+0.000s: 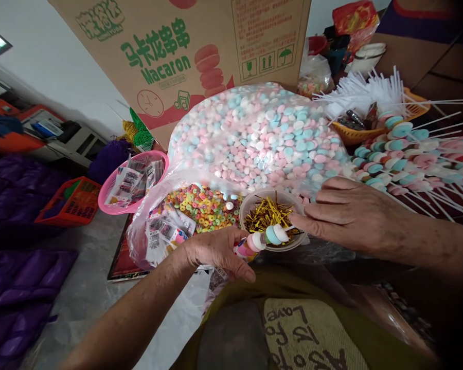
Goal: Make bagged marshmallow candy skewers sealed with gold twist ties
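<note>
A skewer of pink, white and blue marshmallow discs (277,234) lies slantwise between my two hands. My left hand (221,252) is closed round its lower end, where a colourful printed wrapper (241,251) shows at the fingers. How far the skewer sits inside that wrapper is partly hidden by the hand. Thumb and forefinger of my right hand (337,216) pinch the white stick (289,228) at the other end. Just beneath the skewer stands a round plastic tub (250,198) holding gold twist ties (269,209).
Behind lies a big clear bag of pastel marshmallows (262,139), with ring candies (206,208) and flat wrappers (167,231) before it. A pink basket (107,200) stands left. Finished-looking skewers (405,159) and an orange basket of white sticks (416,103) are right. A Macaron carton (154,51) rises behind.
</note>
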`<state>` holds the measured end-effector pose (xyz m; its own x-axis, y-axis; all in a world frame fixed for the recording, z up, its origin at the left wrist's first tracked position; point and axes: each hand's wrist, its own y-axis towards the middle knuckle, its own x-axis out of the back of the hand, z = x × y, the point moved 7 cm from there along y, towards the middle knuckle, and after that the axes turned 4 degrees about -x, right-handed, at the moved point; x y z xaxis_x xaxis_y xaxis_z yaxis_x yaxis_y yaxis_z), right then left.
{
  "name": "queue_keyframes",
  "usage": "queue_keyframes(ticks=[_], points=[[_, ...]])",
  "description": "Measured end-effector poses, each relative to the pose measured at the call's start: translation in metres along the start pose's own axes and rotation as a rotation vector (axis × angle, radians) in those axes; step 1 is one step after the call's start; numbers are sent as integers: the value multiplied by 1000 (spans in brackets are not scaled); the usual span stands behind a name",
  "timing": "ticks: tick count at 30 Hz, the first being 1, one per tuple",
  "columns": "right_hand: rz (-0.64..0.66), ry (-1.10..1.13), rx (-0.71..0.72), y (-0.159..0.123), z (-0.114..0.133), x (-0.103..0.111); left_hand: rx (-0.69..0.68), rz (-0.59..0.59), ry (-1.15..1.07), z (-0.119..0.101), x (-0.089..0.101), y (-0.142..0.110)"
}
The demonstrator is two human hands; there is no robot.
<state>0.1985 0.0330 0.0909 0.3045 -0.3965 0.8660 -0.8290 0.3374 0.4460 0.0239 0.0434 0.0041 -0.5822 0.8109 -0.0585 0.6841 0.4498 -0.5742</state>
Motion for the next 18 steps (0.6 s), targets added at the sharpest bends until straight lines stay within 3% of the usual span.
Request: queue_keyframes(ticks=[4,7,14,18], points=[[-17,13,38,3,8,-2,103,15,19,6,-4,5],[69,110,46,4,15,-12,90,-1,127,6,-4,9],[408,471,-148,11,31,-67,-98,-143,701,-16,-8,26],[484,549,-268,23,41,-91,-51,-235,710,-17,-9,40]])
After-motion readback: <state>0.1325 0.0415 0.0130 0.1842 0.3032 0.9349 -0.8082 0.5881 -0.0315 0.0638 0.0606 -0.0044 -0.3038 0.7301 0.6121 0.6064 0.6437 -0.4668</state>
